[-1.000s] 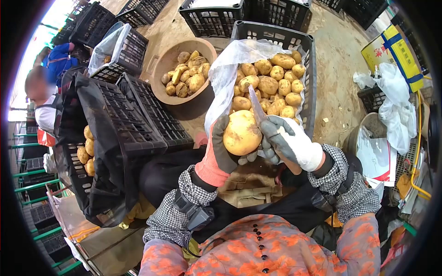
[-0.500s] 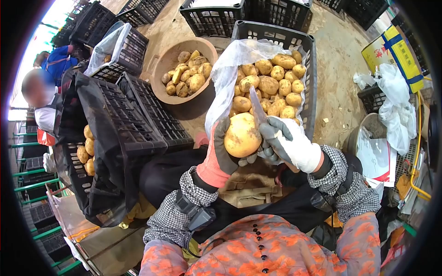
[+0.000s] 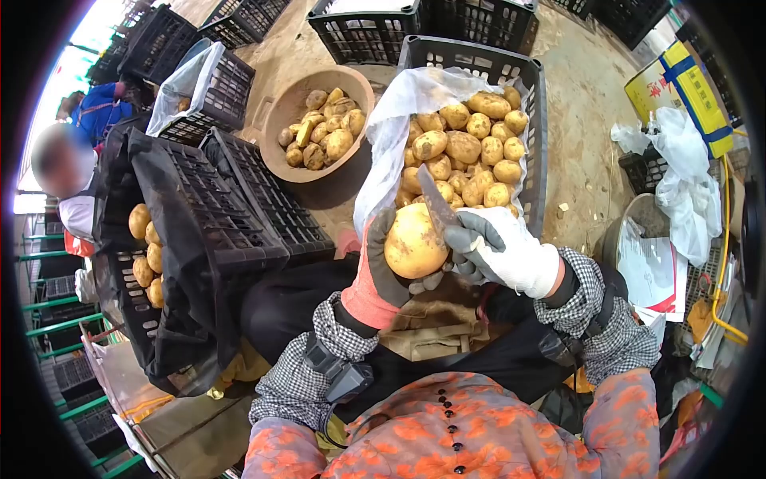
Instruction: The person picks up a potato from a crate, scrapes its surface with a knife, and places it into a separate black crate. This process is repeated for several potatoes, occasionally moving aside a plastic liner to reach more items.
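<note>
A large yellow potato [image 3: 416, 242] with brown patches rests in my left hand [image 3: 378, 271], whose red and grey glove wraps round its left side and underside. In a white and grey glove, my right hand [image 3: 501, 249] grips a knife [image 3: 436, 200]. The blade points up and left, with its flat side close to the potato's upper right edge. Just beyond my hands, many potatoes [image 3: 463, 147] lie in a black crate [image 3: 539, 120] lined with white plastic. The knife's handle is hidden by my fingers.
A brown tub [image 3: 272, 152] with potatoes stands beyond my left hand. Black crates [image 3: 231, 199] and a dark cloth [image 3: 182, 263] are at the left, with two people behind. At the right are a bucket [image 3: 626, 231], plastic bags [image 3: 685, 188] and a yellow box [image 3: 696, 92].
The potato has turned in my left hand and shifted slightly left. The knife has tilted and moved slightly left and down with my right hand. Another potato shows at the left crate.
</note>
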